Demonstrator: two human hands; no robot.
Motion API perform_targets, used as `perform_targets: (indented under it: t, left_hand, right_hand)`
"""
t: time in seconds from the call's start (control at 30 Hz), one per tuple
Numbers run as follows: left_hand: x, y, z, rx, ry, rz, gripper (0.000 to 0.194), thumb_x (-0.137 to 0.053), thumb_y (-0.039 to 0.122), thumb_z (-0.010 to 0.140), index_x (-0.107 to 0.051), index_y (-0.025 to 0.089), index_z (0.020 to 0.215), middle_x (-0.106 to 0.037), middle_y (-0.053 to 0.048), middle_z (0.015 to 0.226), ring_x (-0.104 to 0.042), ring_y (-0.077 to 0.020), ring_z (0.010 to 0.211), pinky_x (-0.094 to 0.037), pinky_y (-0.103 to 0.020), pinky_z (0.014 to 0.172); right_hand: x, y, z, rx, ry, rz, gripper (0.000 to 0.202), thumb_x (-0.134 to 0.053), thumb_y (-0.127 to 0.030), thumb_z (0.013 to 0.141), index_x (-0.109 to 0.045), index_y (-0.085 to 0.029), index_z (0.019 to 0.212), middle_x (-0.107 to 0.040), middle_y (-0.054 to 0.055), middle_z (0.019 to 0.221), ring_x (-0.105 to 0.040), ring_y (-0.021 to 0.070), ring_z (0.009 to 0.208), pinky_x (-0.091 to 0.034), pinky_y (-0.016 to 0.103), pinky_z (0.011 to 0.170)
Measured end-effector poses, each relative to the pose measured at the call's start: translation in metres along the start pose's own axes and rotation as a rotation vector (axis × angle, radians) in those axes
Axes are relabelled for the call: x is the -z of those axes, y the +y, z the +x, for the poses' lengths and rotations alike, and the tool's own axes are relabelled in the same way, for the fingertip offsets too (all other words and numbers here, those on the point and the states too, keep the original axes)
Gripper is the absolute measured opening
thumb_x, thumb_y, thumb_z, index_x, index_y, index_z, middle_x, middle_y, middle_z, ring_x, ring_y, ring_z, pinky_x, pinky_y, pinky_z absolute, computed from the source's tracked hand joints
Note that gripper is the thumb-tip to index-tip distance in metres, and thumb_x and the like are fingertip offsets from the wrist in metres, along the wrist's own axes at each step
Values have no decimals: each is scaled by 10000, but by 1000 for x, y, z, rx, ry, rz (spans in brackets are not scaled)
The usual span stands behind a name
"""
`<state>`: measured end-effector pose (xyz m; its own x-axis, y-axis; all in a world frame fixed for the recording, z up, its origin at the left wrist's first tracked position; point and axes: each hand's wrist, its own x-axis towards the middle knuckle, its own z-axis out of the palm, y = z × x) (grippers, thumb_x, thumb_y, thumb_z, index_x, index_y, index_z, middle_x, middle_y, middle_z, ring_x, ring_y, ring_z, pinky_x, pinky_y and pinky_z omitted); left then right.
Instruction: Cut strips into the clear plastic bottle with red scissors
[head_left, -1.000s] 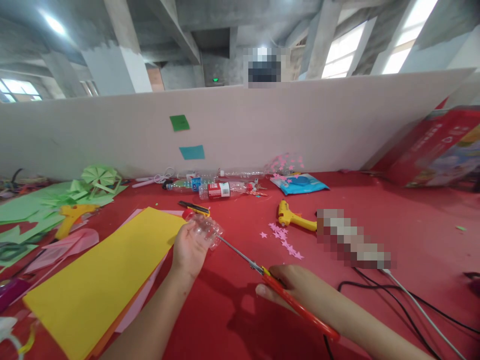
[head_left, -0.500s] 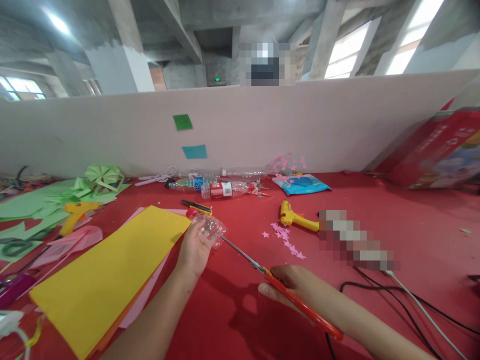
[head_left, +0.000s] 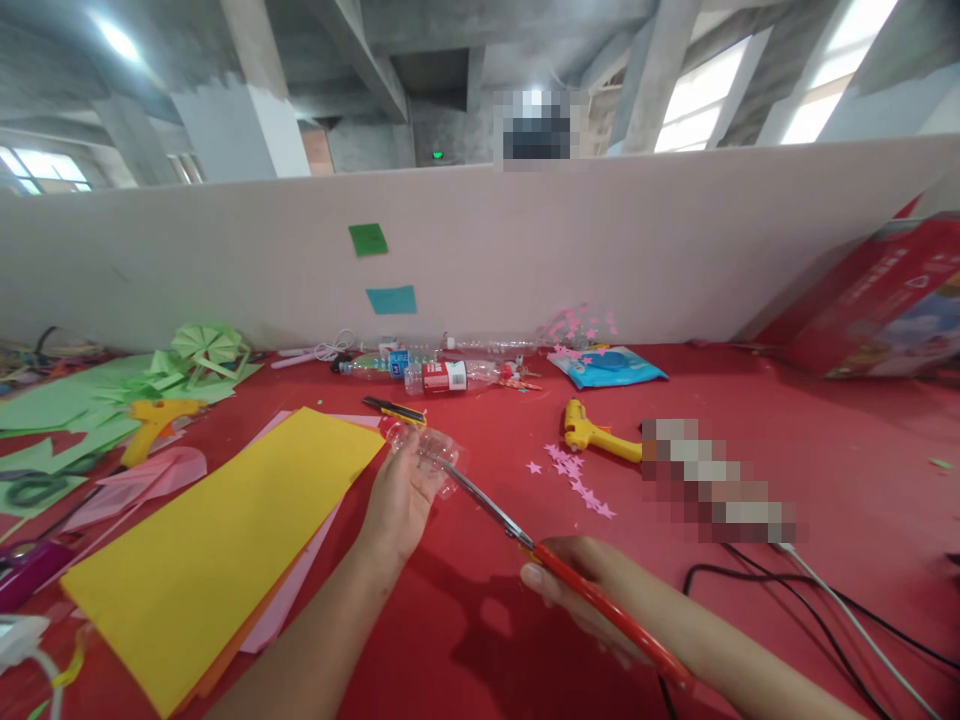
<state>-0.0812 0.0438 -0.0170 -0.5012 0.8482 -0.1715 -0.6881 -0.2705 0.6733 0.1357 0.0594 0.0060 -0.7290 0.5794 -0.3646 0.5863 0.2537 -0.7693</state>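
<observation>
My left hand (head_left: 405, 490) is closed around a clear plastic bottle piece (head_left: 442, 450), holding it above the red table. Scissors with long red handles (head_left: 600, 600) are gripped in my right hand (head_left: 581, 575). Their metal blades point up and left, with the tips at the bottle piece. Whether the tips are inside the plastic or only against it, I cannot tell. Just beyond my left hand lies a utility knife (head_left: 394, 410). Yellow paper sheets (head_left: 240, 530) lie beside my left forearm.
Plastic bottles (head_left: 450, 377) lie along the white partition (head_left: 637, 240). A yellow glue gun (head_left: 596, 435), pink paper stars (head_left: 577, 480) and a blue packet (head_left: 607, 368) are to the right. Black cables (head_left: 750, 572) cross the right side. Another glue gun (head_left: 154, 425) sits among green paper on the left.
The bottle piece has turned in my left hand, and its red cap no longer shows. The scissor blades now reach a little further up and left across the plastic.
</observation>
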Motion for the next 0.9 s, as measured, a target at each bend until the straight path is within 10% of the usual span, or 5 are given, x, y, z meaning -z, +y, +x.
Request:
perform_targets:
  t: [0.9]
  left_hand:
    - [-2,-8,-5,1,14,22,83,-599,194,835,-564,163,904,-668,-44,849,-660,-151,779,-544,-343,807]
  right_hand:
    - [-3,-7,-1,28,28,-69,456,-469,-575,889,-403,-200,637,-433,-50,517,-402,84,457,-229,213,438]
